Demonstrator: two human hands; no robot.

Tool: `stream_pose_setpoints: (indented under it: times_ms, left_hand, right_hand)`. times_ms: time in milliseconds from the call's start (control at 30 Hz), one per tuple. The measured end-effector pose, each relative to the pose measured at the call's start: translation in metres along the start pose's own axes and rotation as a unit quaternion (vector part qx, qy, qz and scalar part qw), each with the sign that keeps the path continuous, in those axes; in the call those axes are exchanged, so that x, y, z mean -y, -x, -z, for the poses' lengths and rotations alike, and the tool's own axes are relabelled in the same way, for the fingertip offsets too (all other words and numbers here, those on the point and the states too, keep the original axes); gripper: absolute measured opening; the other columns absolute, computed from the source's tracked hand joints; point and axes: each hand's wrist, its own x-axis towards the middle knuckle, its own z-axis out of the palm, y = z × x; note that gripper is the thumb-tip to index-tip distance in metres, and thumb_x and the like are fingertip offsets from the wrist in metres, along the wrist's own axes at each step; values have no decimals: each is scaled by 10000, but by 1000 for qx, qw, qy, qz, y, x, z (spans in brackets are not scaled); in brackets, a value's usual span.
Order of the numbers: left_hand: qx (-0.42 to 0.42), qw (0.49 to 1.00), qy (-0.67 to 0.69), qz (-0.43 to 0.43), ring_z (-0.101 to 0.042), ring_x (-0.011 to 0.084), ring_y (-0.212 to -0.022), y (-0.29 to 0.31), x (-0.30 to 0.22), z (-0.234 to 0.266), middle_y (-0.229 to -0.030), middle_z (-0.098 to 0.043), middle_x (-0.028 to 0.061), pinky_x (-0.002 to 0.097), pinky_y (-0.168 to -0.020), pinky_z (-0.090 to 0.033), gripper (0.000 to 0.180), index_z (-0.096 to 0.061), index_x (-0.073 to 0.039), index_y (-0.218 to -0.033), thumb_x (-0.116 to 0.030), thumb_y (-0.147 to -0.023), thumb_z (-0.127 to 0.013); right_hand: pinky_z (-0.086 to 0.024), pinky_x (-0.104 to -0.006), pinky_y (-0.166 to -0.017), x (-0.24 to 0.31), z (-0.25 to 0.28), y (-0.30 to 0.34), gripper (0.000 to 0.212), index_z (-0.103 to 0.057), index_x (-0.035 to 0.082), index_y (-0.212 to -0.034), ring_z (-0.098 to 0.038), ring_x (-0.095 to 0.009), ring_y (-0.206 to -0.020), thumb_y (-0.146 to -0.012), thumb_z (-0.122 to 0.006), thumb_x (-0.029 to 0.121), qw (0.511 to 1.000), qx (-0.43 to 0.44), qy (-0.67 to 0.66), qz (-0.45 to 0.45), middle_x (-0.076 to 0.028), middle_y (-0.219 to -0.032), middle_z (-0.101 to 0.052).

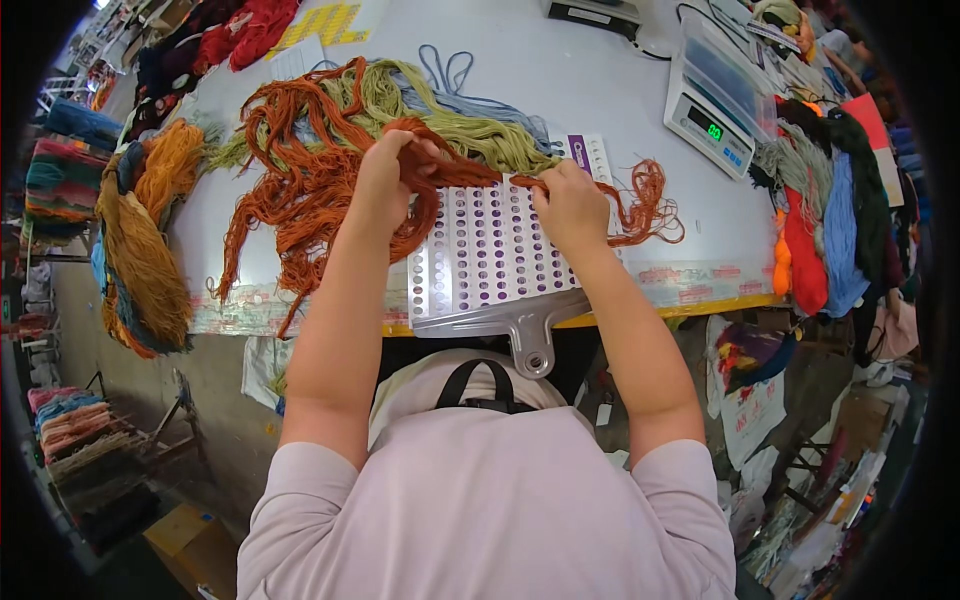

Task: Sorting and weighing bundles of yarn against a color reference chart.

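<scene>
A large rust-orange yarn hank [320,205] spreads across the table, its loose strands trailing left and over the front edge. My left hand [388,180] is closed around a bunch of this yarn. Farther right, my right hand [572,208] pinches the same yarn, and a frayed tail runs out beyond it. Beneath both hands lies a white card with rows of purple-ringed holes [480,245], held at its near edge by a grey metal bulldog clip [520,325]. Olive-green yarn [480,130] lies just behind, partly covered by the orange, with blue-grey yarn [530,122] beside it.
A digital scale [712,125] with a clear plastic tray stands at the back right. Colourful yarn hanks hang over the table's left edge [145,240] and right edge [840,220]. A dark device [595,14] sits at the far side, near a yellow sheet [320,25].
</scene>
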Motion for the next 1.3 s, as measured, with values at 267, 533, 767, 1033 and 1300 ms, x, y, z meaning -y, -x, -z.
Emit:
stream_pose_setpoints:
  times_ms: [267, 533, 767, 1033, 1300]
  left_hand:
    - [167, 978, 34, 121, -469, 100, -441, 15, 23, -38, -1051, -638, 172, 242, -504, -467, 164, -511, -38, -976, 54, -842, -489]
    - [140, 869, -466, -90, -554, 89, -622, -5, 67, -38, -728, -560, 12, 243, -532, -445, 163, -435, -73, -815, 2, -825, -579]
    - [28, 988, -115, -94, -362, 68, -446, 38, -53, 28, -563, -410, -43, 223, -422, -280, 211, -452, -138, -726, -38, -859, -582]
    - [-101, 988, -14, -120, -271, 65, -464, -6, -146, 127, -616, -383, -33, 236, -439, -233, 192, -452, -97, -744, -82, -917, -533]
    - [-32, 976, -191, -96, -668, 209, -725, 20, -106, 20, -943, -659, 138, 339, -619, -526, 284, -561, -89, -1176, -217, -925, -536]
  right_hand:
    - [-471, -384, -664, 0, 7, -6, 119, -519, 36, -899, -602, -306, -756, -834, -569, 122, 958, 74, -276, -31, -113, -830, -616]
    - [-443, -308, -655, 0, 11, -19, 305, -481, 37, -1058, -546, -174, -710, -766, -563, 5, 922, 132, -363, 26, -71, -771, -539]
    - [-469, -411, -749, -9, 0, -23, 203, -532, 67, -966, -587, -298, -883, -770, -569, 106, 977, 144, -156, -17, -108, -957, -581]
    - [-462, -401, -723, -9, -10, -21, 187, -522, 58, -939, -578, -290, -804, -756, -539, 92, 989, 77, -129, -3, -96, -876, -570]
    - [-472, -299, -647, 18, 0, -3, 145, -636, 50, -926, -587, -179, -700, -798, -571, 71, 944, 1, -319, -88, -76, -829, -591]
